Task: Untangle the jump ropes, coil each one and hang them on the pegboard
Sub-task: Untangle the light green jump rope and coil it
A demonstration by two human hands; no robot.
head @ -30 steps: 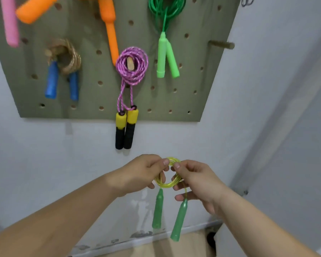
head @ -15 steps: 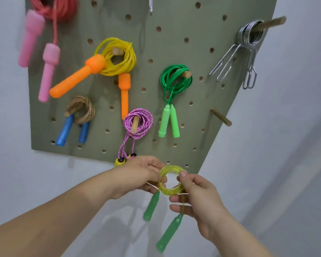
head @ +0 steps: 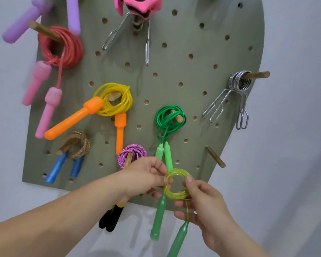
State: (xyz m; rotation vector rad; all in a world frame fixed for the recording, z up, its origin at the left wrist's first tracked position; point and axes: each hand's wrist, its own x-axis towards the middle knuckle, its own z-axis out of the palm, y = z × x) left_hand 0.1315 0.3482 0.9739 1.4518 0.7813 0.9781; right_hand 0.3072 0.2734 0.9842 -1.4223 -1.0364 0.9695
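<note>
Head view: a small coil of translucent yellow-green plastic jump rope (head: 175, 195) is held in front of the lower edge of the olive-green pegboard (head: 174, 89). The left hand (head: 145, 178) pinches the coil's left side between thumb and fingertips; the right hand (head: 202, 201) pinches its right side. Two dark green tapered handles (head: 159, 219) hang below the coil. A bare wooden peg (head: 215, 157) projects from the board up and right of it.
</note>
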